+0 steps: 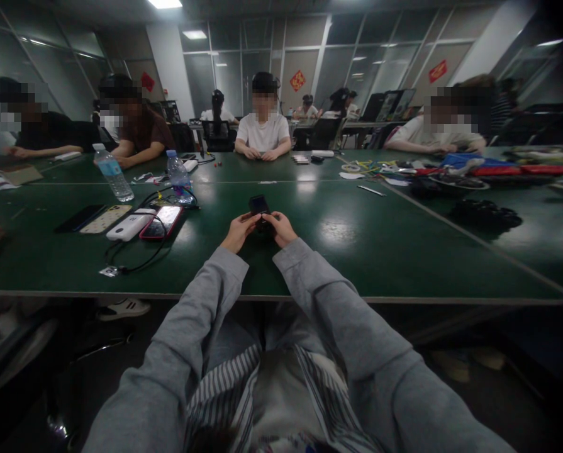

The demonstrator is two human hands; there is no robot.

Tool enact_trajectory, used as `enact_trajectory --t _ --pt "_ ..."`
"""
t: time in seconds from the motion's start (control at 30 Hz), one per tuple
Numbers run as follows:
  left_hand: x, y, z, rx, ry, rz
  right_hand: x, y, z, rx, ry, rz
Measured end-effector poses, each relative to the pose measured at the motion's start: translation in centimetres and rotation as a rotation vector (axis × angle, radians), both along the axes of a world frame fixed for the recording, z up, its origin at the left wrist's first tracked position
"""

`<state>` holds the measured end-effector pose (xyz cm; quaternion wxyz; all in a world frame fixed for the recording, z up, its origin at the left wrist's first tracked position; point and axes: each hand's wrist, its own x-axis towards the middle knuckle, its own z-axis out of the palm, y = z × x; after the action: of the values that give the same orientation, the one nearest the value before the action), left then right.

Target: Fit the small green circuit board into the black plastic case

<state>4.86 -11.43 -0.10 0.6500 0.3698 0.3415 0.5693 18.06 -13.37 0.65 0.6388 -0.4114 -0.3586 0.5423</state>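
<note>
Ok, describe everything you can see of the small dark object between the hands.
The small dark object is nearly black and looks like hard plastic. Its upper part is squarish, with a flat, faintly bluish face inside a darker border, seen slightly askew. More dark material shows lower down, but its shape is unclear. The left hand and right hand grip it from either side, above the green table; whether it touches the tabletop, I cannot tell.

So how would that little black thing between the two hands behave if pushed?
The black object is probably stiff, as its edges look straight. Its boxy shape suggests sliding rather than rolling. It may be light, being small compared with the left hand and right hand.
</note>
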Motion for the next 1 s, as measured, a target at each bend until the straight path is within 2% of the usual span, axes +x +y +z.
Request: enact_trajectory --t 0.2,0.43,0.67,0.8,0.93,1.0 --pt "0.0 -0.1 0.1 -0.059 -0.026 0.009 0.1 0.2 -0.3 -0.02 -0.011 0.003" --pt "-0.2 0.3 -0.1 -0.003 -0.008 0.032 0.2 -0.1 0.0 0.006 0.003 0.008" --pt "-0.1 0.2 0.0 -0.021 -0.06 -0.017 0.1 -0.3 0.4 0.018 -0.014 -0.023" --pt "-0.1 -0.1 0.4 -0.042 -0.06 -0.001 0.1 -0.2 0.1 0.031 0.001 0.043" --pt "-0.8 -0.7 1.4 -0.168 -0.153 -0.139 -0.4 -0.4 -0.1 0.028 -0.024 0.199" --pt "-1.2 -1.2 1.9 -0.16 -0.234 -0.25 -0.8 -0.6 -0.2 0.023 -0.05 0.253"
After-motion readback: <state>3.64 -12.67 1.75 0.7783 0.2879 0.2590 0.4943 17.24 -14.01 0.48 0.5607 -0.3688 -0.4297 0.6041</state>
